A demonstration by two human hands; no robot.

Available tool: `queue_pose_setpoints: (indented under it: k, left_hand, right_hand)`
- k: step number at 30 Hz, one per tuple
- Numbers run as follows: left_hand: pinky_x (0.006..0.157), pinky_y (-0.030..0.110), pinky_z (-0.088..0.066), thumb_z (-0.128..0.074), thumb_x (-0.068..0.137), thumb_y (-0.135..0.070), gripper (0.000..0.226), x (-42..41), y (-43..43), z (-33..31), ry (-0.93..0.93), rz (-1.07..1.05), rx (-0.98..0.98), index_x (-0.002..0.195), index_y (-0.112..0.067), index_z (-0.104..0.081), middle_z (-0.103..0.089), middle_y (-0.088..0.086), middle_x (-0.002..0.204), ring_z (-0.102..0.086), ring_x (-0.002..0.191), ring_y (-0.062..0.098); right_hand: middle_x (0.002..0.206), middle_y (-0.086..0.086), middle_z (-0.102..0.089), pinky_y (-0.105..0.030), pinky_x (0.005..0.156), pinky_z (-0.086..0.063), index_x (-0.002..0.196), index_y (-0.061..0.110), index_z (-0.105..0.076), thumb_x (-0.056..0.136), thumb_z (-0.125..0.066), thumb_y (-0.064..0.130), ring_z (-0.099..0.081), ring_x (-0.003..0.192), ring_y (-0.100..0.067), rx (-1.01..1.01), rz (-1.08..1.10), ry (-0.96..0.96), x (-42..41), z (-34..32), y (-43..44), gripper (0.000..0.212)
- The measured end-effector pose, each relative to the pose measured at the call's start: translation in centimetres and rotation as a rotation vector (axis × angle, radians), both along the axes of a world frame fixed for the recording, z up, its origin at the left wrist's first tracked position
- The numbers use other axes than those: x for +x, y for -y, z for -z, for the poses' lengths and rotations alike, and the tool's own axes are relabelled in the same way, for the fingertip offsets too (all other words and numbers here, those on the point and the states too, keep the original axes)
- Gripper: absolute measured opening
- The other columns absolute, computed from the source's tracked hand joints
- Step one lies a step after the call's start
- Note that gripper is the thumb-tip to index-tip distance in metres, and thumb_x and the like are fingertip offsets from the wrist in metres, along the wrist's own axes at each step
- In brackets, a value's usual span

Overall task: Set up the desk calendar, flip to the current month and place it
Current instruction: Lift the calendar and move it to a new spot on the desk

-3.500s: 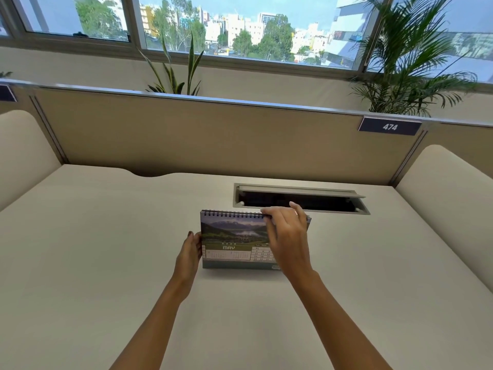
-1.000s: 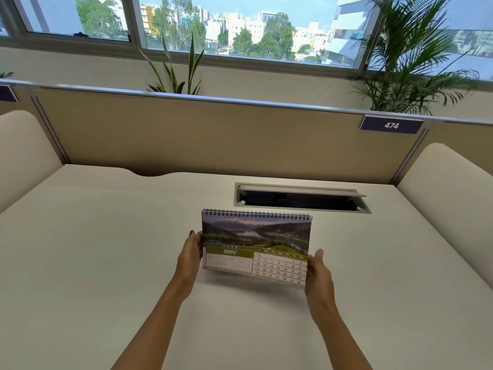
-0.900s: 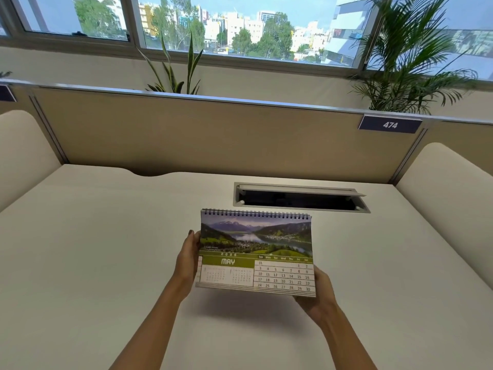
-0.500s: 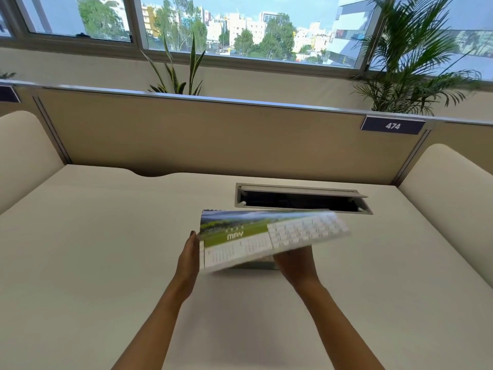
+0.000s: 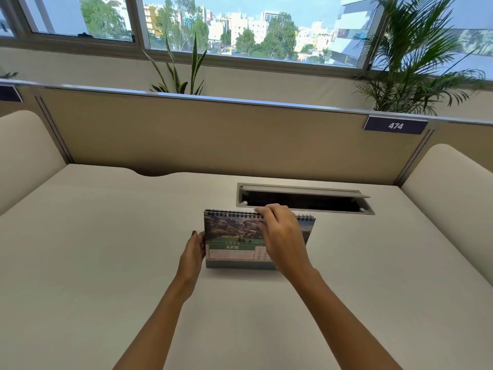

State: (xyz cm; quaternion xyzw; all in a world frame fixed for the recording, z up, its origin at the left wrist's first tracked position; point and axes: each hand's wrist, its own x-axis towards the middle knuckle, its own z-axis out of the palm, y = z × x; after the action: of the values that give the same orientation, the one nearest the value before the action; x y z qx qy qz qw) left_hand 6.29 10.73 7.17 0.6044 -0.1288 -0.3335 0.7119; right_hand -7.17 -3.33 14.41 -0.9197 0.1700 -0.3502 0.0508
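A spiral-bound desk calendar [image 5: 234, 237] stands upright on the cream desk [image 5: 106, 249], facing me. Its front page shows a landscape photo above a green band reading JUNE. My left hand [image 5: 192, 256] rests flat against the calendar's left edge, fingers straight. My right hand [image 5: 281, 237] reaches over the front of the page, fingertips on the spiral binding at the top. It hides the right part of the date grid.
An open cable hatch [image 5: 304, 200] is set into the desk just behind the calendar. A beige partition [image 5: 213, 134] with a "474" label [image 5: 395, 126] closes the back, padded side panels [image 5: 450, 188] flank the desk. Plants [image 5: 416, 62] stand behind it.
The MAY page was lifted by my right hand and flipped over the spiral to the back. JUNE now shows, and my right hand is at the top binding. My left hand stayed put.
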Motion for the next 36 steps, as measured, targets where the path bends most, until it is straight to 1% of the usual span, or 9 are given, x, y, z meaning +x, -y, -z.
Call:
queue_pose_setpoints:
  k: [8,11,14,19,23,26,28,31,36]
  left_hand:
    - [0.111,0.038,-0.032,-0.015,0.099,-0.039,0.052,-0.1,0.0,-0.1,-0.035,-0.004,-0.025,0.139,-0.014,-0.037,-0.052,0.006,0.133,-0.047,0.123,0.023]
    - [0.109,0.036,-0.033,-0.015,0.099,-0.039,0.051,-0.3,0.1,-0.2,-0.03,0.002,-0.032,0.137,-0.015,-0.039,-0.053,0.006,0.13,-0.048,0.121,0.023]
    - [0.106,0.035,-0.035,-0.016,0.099,-0.039,0.05,-0.2,0.1,-0.2,-0.025,-0.002,-0.033,0.136,-0.015,-0.041,-0.054,0.006,0.13,-0.049,0.119,0.022]
    - [0.111,0.038,-0.032,-0.015,0.099,-0.04,0.053,-0.1,0.1,0.1,-0.022,0.004,-0.028,0.139,-0.014,-0.037,-0.052,0.008,0.135,-0.047,0.125,0.024]
    - [0.111,0.037,-0.032,-0.014,0.099,-0.04,0.052,-0.2,0.1,0.1,-0.022,0.006,-0.027,0.139,-0.015,-0.037,-0.051,0.007,0.135,-0.046,0.126,0.024]
    - [0.112,0.037,-0.031,-0.015,0.099,-0.041,0.054,0.0,0.1,0.3,-0.036,0.0,-0.026,0.141,-0.014,-0.034,-0.049,0.007,0.138,-0.044,0.129,0.025]
    - [0.112,0.038,-0.031,-0.015,0.099,-0.041,0.054,0.1,0.1,0.4,-0.041,0.002,-0.023,0.142,-0.014,-0.034,-0.049,0.007,0.138,-0.044,0.129,0.024]
    - [0.106,0.035,-0.034,-0.015,0.099,-0.039,0.051,0.1,0.1,0.2,-0.031,0.011,-0.047,0.135,-0.015,-0.041,-0.053,0.007,0.133,-0.048,0.123,0.023]
    - [0.098,0.031,-0.035,-0.016,0.1,-0.038,0.045,-0.2,0.1,-0.2,-0.018,0.008,-0.049,0.125,-0.019,-0.047,-0.058,0.003,0.122,-0.052,0.114,0.02]
  right_hand:
    - [0.106,-0.01,-0.063,-0.037,0.085,-0.049,0.115,0.012,-0.059,0.077,-0.074,0.013,-0.058,0.099,-0.028,-0.001,0.029,-0.05,0.5,0.7,0.5,0.041]
    - [0.12,-0.011,-0.06,-0.04,0.099,-0.044,0.122,0.013,-0.056,0.083,-0.067,0.015,-0.051,0.115,-0.029,0.011,0.061,0.01,0.1,0.9,0.0,0.04]
    - [0.139,-0.01,-0.043,-0.029,0.109,-0.027,0.129,0.016,-0.051,0.089,-0.058,0.015,-0.036,0.13,-0.026,0.098,0.157,0.159,-0.8,0.9,-0.6,0.04]
    - [0.145,-0.013,-0.025,-0.022,0.096,-0.037,0.131,0.015,-0.043,0.089,-0.058,0.013,-0.025,0.128,-0.017,0.397,0.272,0.486,-2.0,1.8,-0.2,0.044]
    - [0.136,-0.014,-0.028,-0.034,0.083,-0.054,0.128,0.013,-0.038,0.095,-0.051,0.02,-0.036,0.125,-0.022,0.751,0.351,0.673,-2.7,3.3,1.4,0.036]
    - [0.127,-0.014,-0.037,-0.031,0.073,-0.056,0.122,0.014,-0.036,0.098,-0.041,0.026,-0.049,0.116,-0.029,1.044,0.365,0.662,-3.2,4.5,2.5,0.027]
    - [0.122,-0.016,-0.044,-0.023,0.064,-0.051,0.115,0.018,-0.033,0.1,-0.034,0.029,-0.055,0.108,-0.03,1.146,0.348,0.641,-3.4,5.2,2.7,0.019]
    - [0.113,-0.015,-0.051,-0.022,0.063,-0.048,0.108,0.022,-0.028,0.101,-0.027,0.033,-0.057,0.099,-0.029,1.246,0.347,0.593,-3.7,6.0,2.9,0.013]
    - [0.107,-0.015,-0.059,-0.022,0.064,-0.047,0.113,0.011,-0.043,0.101,-0.018,0.04,-0.06,0.089,-0.022,1.365,0.328,0.494,-3.9,7.0,2.8,0.04]
